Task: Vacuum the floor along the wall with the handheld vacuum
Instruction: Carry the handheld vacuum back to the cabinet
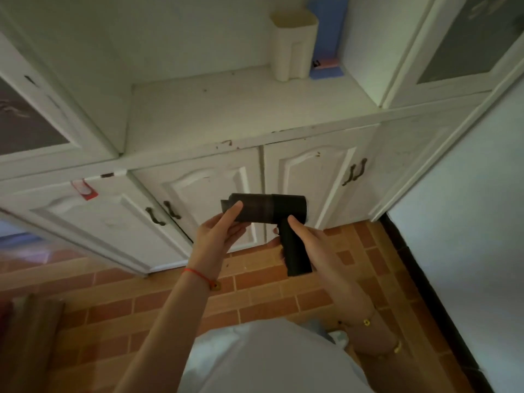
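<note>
A dark, pistol-shaped handheld vacuum [269,208] is held in front of me at about waist height, its barrel lying sideways with the nozzle end to the left. My right hand [312,248] wraps the handle below the barrel. My left hand [218,236] grips the nozzle end, thumb on top. The brick-patterned tile floor [255,290] lies below. A pale wall [467,251] with a black baseboard [425,279] runs along the right side.
A white cabinet [198,188] with dark door handles stands straight ahead; its leftmost lower door stands ajar. On its counter sit a cream holder [293,46] and a blue box [329,38]. A brown object [28,336] is at lower left.
</note>
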`<state>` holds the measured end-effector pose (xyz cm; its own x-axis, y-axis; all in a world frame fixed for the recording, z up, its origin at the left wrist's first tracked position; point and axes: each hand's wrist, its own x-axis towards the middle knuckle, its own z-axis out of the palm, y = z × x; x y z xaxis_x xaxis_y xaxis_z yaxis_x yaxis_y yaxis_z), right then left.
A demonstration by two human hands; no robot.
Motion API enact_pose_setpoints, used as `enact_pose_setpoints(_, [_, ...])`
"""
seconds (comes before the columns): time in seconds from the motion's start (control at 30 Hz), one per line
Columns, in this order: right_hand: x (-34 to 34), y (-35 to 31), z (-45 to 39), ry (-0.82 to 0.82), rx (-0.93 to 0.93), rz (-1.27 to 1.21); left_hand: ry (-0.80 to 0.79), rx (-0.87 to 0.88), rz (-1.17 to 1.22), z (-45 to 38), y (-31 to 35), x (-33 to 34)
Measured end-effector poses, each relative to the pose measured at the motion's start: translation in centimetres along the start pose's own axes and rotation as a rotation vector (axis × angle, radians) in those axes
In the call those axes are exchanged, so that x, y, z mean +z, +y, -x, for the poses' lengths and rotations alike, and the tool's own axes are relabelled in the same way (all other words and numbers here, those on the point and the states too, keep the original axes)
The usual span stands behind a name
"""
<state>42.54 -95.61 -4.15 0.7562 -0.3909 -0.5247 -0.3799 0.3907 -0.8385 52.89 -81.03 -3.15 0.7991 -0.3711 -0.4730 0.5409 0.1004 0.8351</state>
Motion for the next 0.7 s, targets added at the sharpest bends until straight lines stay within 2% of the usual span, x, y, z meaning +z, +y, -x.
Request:
enact_pose_setpoints(0.2, [10.9,2.0,-0.3,-0.081,0.006,0.008,0.116,0.044,0.043,0.6,3.2,-10.6])
enact_pose_setpoints(0.33, [15.6,2.8,-0.4,-0.102,0.027,0.036,0.151,0.052,0.06,0.7,4.6,-15.2])
enact_pose_setpoints(0.7, [20.0,-0.4,-5.1,-0.1,0.0,0.098,0.135,0.062,0.136,-4.6,7.7,-18.1])
